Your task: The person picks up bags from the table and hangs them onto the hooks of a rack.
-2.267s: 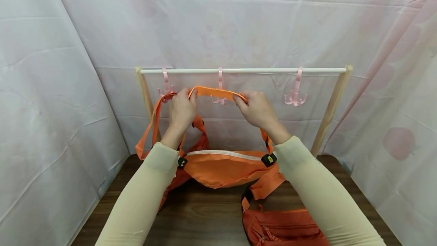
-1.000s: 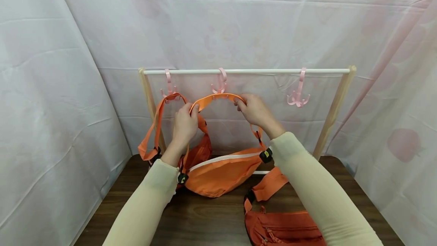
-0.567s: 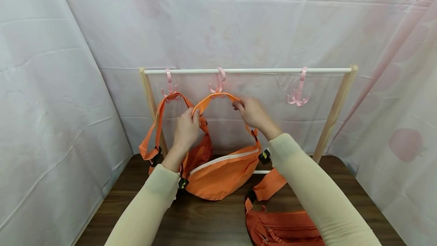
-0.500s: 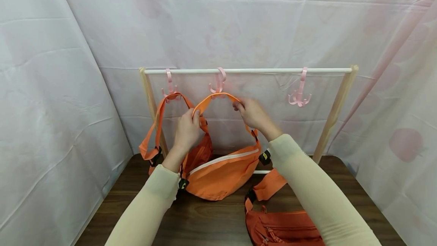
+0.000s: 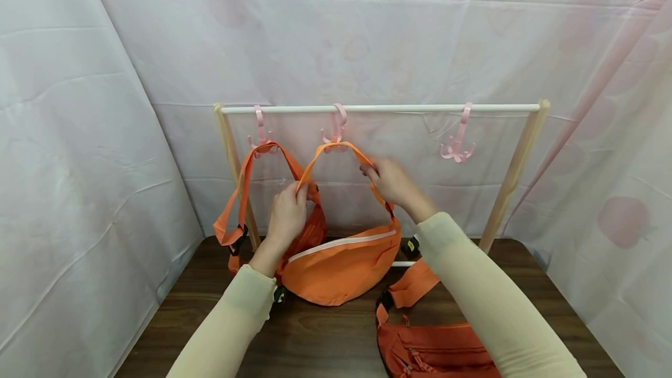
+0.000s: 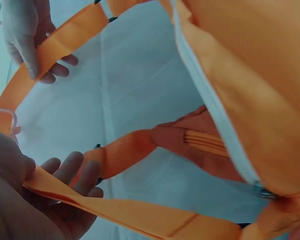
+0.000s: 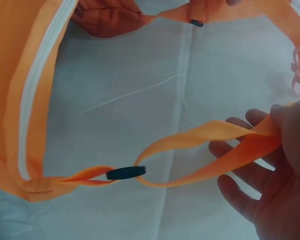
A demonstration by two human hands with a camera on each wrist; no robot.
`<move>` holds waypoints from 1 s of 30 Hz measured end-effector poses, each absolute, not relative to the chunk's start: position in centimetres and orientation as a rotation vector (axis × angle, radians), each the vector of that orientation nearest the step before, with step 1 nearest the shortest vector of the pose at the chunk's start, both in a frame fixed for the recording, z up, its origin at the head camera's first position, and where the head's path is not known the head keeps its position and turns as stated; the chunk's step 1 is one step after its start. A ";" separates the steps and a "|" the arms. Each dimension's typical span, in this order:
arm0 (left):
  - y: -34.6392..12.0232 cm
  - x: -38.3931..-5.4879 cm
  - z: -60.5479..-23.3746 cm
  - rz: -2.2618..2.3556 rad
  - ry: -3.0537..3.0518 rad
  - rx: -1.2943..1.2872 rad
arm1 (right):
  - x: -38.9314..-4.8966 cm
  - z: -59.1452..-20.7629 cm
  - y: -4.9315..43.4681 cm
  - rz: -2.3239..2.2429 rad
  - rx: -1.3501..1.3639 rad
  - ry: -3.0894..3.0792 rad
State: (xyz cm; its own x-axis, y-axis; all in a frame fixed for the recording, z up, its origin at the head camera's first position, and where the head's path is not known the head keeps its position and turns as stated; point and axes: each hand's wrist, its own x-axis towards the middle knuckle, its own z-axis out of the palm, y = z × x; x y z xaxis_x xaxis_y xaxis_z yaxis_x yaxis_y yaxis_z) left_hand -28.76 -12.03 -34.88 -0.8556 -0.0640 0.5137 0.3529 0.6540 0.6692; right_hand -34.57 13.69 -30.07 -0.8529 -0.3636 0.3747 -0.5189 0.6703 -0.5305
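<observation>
The light orange waist bag (image 5: pixel 338 270) with a white zip hangs tilted in front of the rack, its left end lower. Its strap (image 5: pixel 338 144) arches over the prongs of the middle pink hook (image 5: pixel 336 124). My left hand (image 5: pixel 287 212) pinches the strap's left side between thumb and fingers. On the right side, my right hand (image 5: pixel 395 182) holds the strap under its thumb; in the right wrist view its other fingers (image 7: pixel 240 197) are spread loosely. Behind the left hand, a darker orange waist bag (image 5: pixel 311 232) hangs by its strap from the left pink hook (image 5: pixel 260 127).
A rust-orange waist bag (image 5: pixel 438 349) lies on the dark wooden table (image 5: pixel 310 343) at front right, partly behind the right sleeve. The right pink hook (image 5: pixel 460 140) hangs from the white rod (image 5: pixel 399 108). Pale curtains (image 5: pixel 336 34) surround the rack.
Both hands have lowered the strap from in front of the middle hook onto its prongs, and the hook has turned. Lately both hands have slid a little further down the strap.
</observation>
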 end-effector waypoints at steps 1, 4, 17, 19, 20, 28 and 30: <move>-12.1 -28.7 -35.1 -1.100 -2.373 -0.222 | -34.6 -30.2 13.8 0.954 0.711 -2.652; -12.2 -28.4 -35.7 -1.076 -2.385 -0.219 | -34.5 -30.7 14.1 0.958 0.718 -2.649; -12.7 -27.5 -37.9 -1.099 -2.425 -0.170 | -33.9 -32.5 14.9 0.854 0.719 -2.671; -12.7 -27.4 -38.3 -1.093 -2.433 -0.167 | -33.7 -32.8 15.0 0.864 0.713 -2.682; -12.7 -27.3 -38.4 -1.093 -2.440 -0.164 | -33.6 -33.0 15.0 0.870 0.709 -2.686; -12.7 -26.9 -39.5 -1.105 -2.439 -0.163 | -33.2 -34.4 15.3 0.925 0.687 -2.691; -12.7 -26.8 -39.8 -1.108 -2.428 -0.175 | -33.1 -34.8 15.3 0.931 0.683 -2.685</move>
State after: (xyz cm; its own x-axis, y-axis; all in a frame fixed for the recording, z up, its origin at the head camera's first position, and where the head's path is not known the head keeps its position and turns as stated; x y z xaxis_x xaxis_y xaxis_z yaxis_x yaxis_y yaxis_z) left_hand -26.83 -12.65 -39.82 -0.8846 -0.0744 0.4603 0.2988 0.6672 0.6823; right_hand -33.11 15.32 -34.78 -0.8684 -0.3549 0.3464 -0.4931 0.6918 -0.5275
